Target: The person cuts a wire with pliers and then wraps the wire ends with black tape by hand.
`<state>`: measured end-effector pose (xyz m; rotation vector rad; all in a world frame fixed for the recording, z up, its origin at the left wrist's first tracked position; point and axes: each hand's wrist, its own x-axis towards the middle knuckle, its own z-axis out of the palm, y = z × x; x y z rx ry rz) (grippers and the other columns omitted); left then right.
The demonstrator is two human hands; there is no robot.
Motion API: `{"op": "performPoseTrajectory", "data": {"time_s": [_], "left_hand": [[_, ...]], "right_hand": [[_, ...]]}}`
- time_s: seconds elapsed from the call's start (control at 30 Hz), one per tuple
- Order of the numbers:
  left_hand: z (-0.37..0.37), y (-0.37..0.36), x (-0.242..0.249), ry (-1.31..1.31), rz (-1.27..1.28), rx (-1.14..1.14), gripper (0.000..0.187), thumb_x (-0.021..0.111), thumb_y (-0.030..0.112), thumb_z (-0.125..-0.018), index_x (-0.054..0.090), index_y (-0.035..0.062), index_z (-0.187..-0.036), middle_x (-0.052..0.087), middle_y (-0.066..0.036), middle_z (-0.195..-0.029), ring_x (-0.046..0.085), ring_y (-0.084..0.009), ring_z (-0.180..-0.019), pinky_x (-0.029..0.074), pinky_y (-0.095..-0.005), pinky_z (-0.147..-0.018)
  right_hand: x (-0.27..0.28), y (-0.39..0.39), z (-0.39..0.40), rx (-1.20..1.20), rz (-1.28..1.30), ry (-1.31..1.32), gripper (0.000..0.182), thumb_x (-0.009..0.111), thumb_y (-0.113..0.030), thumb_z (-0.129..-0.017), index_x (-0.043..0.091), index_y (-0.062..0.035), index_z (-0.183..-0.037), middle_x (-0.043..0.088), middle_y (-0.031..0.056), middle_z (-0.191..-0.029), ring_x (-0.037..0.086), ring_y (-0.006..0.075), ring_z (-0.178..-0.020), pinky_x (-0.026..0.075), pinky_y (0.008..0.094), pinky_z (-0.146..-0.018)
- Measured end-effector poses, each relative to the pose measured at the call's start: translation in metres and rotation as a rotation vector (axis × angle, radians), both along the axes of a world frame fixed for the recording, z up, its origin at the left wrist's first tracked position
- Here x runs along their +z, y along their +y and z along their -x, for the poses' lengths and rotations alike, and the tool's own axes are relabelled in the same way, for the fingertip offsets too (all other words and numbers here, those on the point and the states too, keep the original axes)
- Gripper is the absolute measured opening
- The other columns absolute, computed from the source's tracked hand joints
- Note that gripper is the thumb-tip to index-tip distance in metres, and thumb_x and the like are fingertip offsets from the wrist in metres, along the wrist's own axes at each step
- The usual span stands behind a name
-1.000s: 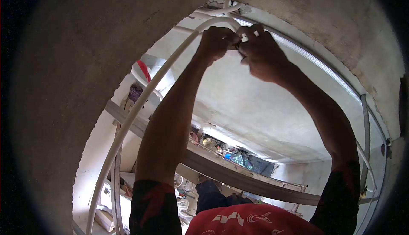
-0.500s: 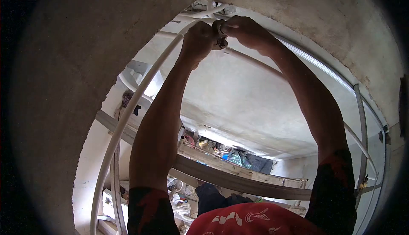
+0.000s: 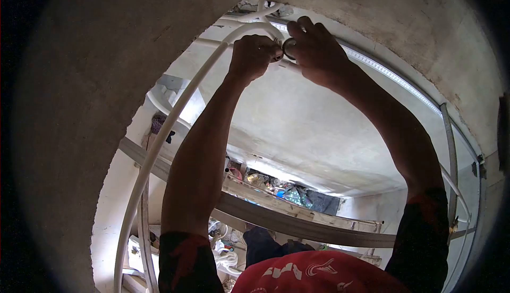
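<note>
Overhead, a white conduit pipe (image 3: pixel 183 96) rises on the left and curves over at the top toward my hands. My left hand (image 3: pixel 253 55) is closed at the end of this curve, thumb and fingers pinched around the pipe end. Close beside it, my right hand (image 3: pixel 319 51) grips a small ring-shaped item that looks like a roll of tape (image 3: pixel 288 48), its index finger and others raised and bent. Another straight pipe (image 3: pixel 289 65) passes behind the fingers. The exact contact at the pipe end is partly hidden by my left fingers.
A rough-edged concrete opening (image 3: pixel 127 128) surrounds the work. A metal channel (image 3: pixel 393 72) runs along the upper right, with a grey upright (image 3: pixel 450 149) below it. Beneath me are a curved grey beam (image 3: pixel 297 229), a wooden plank (image 3: pixel 276 200) and coiled white conduit (image 3: pixel 227 258).
My hands have moved slightly apart and lower. My right hand has shifted right with the ring-shaped roll, its fingers lifting, and the curved pipe end shows more now.
</note>
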<state>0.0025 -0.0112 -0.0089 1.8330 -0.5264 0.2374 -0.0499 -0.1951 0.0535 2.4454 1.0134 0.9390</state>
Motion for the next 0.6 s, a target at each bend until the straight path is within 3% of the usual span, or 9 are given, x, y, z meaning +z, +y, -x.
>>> {"op": "performPoseTrajectory", "data": {"time_s": [0.1, 0.17, 0.23, 0.3, 0.33, 0.37, 0.47, 0.57, 0.6], "left_hand": [[0.015, -0.001, 0.012, -0.001, -0.039, 0.093, 0.016, 0.069, 0.014, -0.085, 0.077, 0.0009, -0.088, 0.075, -0.011, -0.079, 0.069, -0.0139, -0.069, 0.053, -0.0334, -0.064], [-0.005, 0.007, 0.0, 0.008, 0.017, 0.039, 0.016, 0.067, 0.013, -0.086, 0.075, 0.0005, -0.091, 0.075, -0.009, -0.08, 0.068, -0.0131, -0.07, 0.053, -0.0329, -0.063], [-0.018, 0.011, -0.011, 0.012, 0.07, -0.024, 0.016, 0.064, 0.012, -0.087, 0.074, 0.0002, -0.094, 0.074, -0.008, -0.082, 0.067, -0.0123, -0.07, 0.052, -0.0325, -0.062], [-0.022, 0.009, -0.013, -0.023, 0.403, -0.011, 0.023, 0.06, 0.008, -0.088, 0.068, -0.0004, -0.108, 0.069, -0.007, -0.084, 0.064, -0.0115, -0.073, 0.051, -0.0327, -0.061], [-0.017, 0.015, -0.007, 0.112, 0.458, -0.102, 0.038, 0.059, 0.008, -0.088, 0.057, 0.0002, -0.125, 0.065, -0.012, -0.096, 0.063, -0.0145, -0.08, 0.05, -0.0332, -0.062], [-0.015, 0.014, -0.006, 0.114, 0.453, -0.109, 0.038, 0.059, 0.008, -0.088, 0.057, 0.0002, -0.125, 0.065, -0.012, -0.096, 0.063, -0.0145, -0.08, 0.05, -0.0332, -0.062], [-0.018, 0.011, -0.004, 0.229, 0.357, 0.137, 0.041, 0.063, 0.015, -0.093, 0.046, 0.0042, -0.128, 0.065, -0.013, -0.11, 0.063, -0.0171, -0.082, 0.051, -0.0322, -0.061], [-0.019, 0.005, -0.004, 0.031, 0.292, 0.224, 0.044, 0.066, 0.015, -0.09, 0.045, 0.0038, -0.128, 0.065, -0.014, -0.109, 0.062, -0.0173, -0.082, 0.05, -0.0314, -0.06], [-0.018, 0.003, -0.004, 0.06, 0.267, 0.24, 0.041, 0.07, 0.015, -0.088, 0.05, 0.0025, -0.122, 0.066, -0.014, -0.106, 0.064, -0.0187, -0.084, 0.052, -0.0321, -0.064]], "right_hand": [[0.01, 0.016, 0.01, 0.013, 0.096, 0.053, 0.023, 0.069, -0.014, -0.082, 0.072, -0.0039, -0.102, 0.055, 0.0131, -0.121, 0.048, 0.0287, -0.119, 0.049, 0.0422, -0.088], [0.018, 0.03, 0.017, -0.122, 0.187, 0.397, 0.019, 0.072, -0.011, -0.077, 0.074, -0.0066, -0.096, 0.055, 0.0099, -0.129, 0.044, 0.0276, -0.125, 0.045, 0.0394, -0.098], [0.008, 0.033, -0.005, -0.013, 0.089, 0.449, 0.019, 0.072, -0.016, -0.08, 0.073, -0.0025, -0.093, 0.054, 0.011, -0.132, 0.041, 0.0287, -0.127, 0.043, 0.0411, -0.101], [0.008, 0.042, -0.012, 0.153, -0.127, 0.374, 0.021, 0.071, -0.022, -0.084, 0.073, -0.0014, -0.088, 0.059, 0.0144, -0.127, 0.049, 0.0304, -0.119, 0.046, 0.0423, -0.098], [0.018, 0.048, -0.025, 0.02, -0.324, 0.625, 0.027, 0.071, -0.03, -0.087, 0.073, -0.0025, -0.09, 0.064, 0.0169, -0.114, 0.056, 0.0288, -0.102, 0.049, 0.0408, -0.086], [0.021, 0.049, -0.034, 0.014, -0.331, 0.624, 0.027, 0.071, -0.03, -0.087, 0.073, -0.0025, -0.09, 0.064, 0.0169, -0.114, 0.056, 0.0288, -0.102, 0.049, 0.0408, -0.086], [0.019, 0.045, -0.048, -0.142, -0.703, 1.034, 0.036, 0.068, -0.04, -0.09, 0.073, -0.0053, -0.098, 0.064, 0.0102, -0.086, 0.053, 0.0201, -0.082, 0.044, 0.0354, -0.074], [0.02, 0.037, -0.047, -0.141, -0.978, 1.026, 0.036, 0.066, -0.04, -0.091, 0.074, -0.0062, -0.098, 0.065, 0.0081, -0.085, 0.054, 0.0188, -0.075, 0.044, 0.0354, -0.073], [0.025, 0.031, -0.045, -0.195, -0.919, 1.019, 0.037, 0.064, -0.04, -0.093, 0.074, -0.0053, -0.101, 0.069, 0.0123, -0.092, 0.059, 0.0219, -0.079, 0.046, 0.0369, -0.078]]}}
